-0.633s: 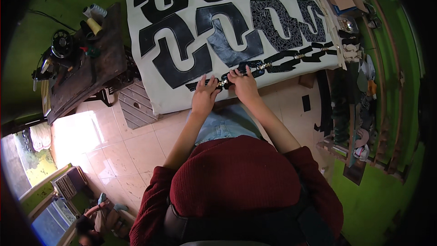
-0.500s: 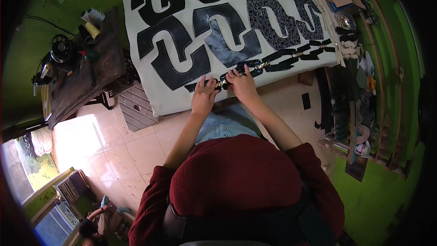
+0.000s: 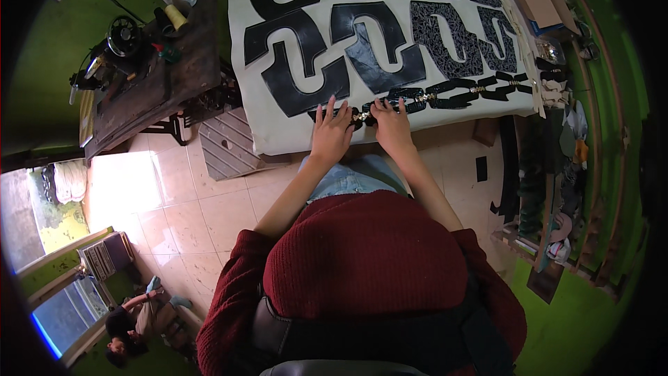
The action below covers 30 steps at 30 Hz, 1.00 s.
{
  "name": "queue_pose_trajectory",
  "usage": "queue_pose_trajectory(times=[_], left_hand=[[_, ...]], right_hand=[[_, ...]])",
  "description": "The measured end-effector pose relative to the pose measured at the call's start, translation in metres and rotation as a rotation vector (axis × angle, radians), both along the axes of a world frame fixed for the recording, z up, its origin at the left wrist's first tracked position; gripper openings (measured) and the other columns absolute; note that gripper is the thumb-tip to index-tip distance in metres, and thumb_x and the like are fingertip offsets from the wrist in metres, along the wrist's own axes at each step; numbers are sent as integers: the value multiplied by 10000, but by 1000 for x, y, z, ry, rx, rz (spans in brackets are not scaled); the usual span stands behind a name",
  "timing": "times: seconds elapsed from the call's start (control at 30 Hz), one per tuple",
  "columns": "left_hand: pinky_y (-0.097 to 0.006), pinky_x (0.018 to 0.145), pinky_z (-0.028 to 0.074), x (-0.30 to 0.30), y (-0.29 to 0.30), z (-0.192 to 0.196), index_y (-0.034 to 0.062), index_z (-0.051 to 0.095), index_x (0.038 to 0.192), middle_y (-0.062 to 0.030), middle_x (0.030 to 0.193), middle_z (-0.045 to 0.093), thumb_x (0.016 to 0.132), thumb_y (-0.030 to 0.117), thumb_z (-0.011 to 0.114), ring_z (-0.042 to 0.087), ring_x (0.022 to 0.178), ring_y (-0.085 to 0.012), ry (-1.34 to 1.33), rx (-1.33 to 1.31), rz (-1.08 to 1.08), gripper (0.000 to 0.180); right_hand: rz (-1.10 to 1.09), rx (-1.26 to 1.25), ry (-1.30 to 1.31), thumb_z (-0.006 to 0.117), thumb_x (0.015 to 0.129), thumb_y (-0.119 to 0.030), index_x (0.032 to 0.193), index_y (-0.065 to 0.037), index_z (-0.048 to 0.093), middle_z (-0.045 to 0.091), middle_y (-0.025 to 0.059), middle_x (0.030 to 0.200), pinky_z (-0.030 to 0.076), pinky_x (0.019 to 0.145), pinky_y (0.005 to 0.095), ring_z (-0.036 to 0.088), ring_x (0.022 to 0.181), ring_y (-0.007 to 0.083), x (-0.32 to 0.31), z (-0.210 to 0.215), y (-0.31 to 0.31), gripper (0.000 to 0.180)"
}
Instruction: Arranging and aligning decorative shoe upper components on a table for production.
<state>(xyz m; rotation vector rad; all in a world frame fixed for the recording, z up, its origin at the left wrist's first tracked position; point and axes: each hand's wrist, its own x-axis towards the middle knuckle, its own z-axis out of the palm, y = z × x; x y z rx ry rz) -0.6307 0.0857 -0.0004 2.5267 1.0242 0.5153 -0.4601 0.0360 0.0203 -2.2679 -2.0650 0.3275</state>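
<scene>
At the table's front edge, my left hand lies with fingers stretched out over the left end of a black strap-like piece. Just to its right, my right hand rests on the same piece, fingers apart and partly bent. A gold ornament shows in the gap between the hands. Similar black straps with gold ornaments run off to the right in a row. Beyond them lie smooth black U-shaped cutouts and grey-and-black patterned cutouts. My fingers hide part of the piece under them.
A white sheet covers the table. On the left stands a dark sewing table with a machine wheel and thread spools. Shelves with odds and ends line the right wall. Another person is at the lower left.
The whole view has shifted, so the table and hands appear farther right. My hands stay on the strap piece, with little visible change. The person at lower left shows more fully.
</scene>
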Motion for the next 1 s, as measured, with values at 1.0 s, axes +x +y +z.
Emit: queue_pose_trajectory(times=[1.0], left_hand=[[-625, 1063, 35, 185, -29, 97, 19, 329, 1400, -196, 1505, 176, 796, 119, 560, 71, 1382, -458, 12, -67, -222, 654]], right_hand=[[-323, 352, 524, 547, 832, -97, 1309, -61, 449, 392, 172, 1403, 225, 1064, 571, 298, 1342, 344, 126, 77, -74, 488]])
